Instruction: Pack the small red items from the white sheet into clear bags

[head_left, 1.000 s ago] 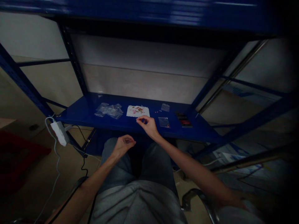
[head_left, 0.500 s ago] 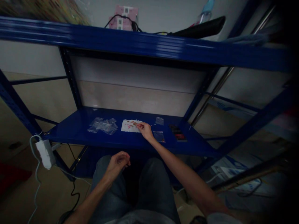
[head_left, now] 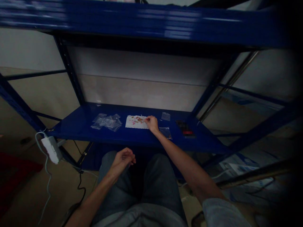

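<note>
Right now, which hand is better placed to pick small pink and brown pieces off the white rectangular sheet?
Probably the right hand: it's at the right edge of the white sheet, near the pieces. The left hand is farther back, near the lap, perhaps holding something clear.

The shelf (head_left: 132, 135) and beam (head_left: 132, 22) look like smooth painted metal, the beam glossy; the pole (head_left: 241, 72) has a metallic shine. The bags (head_left: 107, 122) are crinkled, shiny clear plastic, the sheet (head_left: 129, 123) matt and papery, the white box (head_left: 49, 147) plastic. The jeans (head_left: 157, 183) are matt denim, the sleeve (head_left: 221, 212) matt cloth.
</note>
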Available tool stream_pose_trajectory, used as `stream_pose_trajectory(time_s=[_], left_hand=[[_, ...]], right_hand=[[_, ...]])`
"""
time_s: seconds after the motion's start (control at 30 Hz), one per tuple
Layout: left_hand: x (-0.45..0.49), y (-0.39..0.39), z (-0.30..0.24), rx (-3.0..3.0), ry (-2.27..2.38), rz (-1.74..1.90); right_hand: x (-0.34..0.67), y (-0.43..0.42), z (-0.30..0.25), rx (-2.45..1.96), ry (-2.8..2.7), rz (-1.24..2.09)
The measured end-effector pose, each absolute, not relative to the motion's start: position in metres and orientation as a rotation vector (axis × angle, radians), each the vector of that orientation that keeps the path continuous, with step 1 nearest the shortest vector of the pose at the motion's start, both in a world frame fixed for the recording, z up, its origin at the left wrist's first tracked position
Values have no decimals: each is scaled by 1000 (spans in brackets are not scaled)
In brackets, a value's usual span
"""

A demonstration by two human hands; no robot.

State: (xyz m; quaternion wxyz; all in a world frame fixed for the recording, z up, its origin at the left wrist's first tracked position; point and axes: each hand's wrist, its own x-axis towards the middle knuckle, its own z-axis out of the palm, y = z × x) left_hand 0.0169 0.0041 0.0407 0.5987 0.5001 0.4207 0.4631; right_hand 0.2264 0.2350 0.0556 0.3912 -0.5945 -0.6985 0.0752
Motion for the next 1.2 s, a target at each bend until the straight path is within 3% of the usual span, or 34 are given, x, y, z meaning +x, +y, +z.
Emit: stream_pose_trajectory(time_s=[0.27,0.43,0.6,0.73,0.9,1.2], left_hand=[[14,3,39,1150,988,1051],[15,-3,38,1164,927,1013],[14,-10,45,1146,839,1017],[17,-11,52,1058,773,1042],[22,-10,50,966,755,1022],[26,-2,43,949,840,959]], right_hand=[[181,89,96,-921,-1968,562],[168,24,93,-787,-2258,575],[195,74,96,-887,-2133,470],[251,165,88,-1264,-1937,265],[315,248,64,-1667,-1810,256],[320,275,39,-1667,-1832,245]])
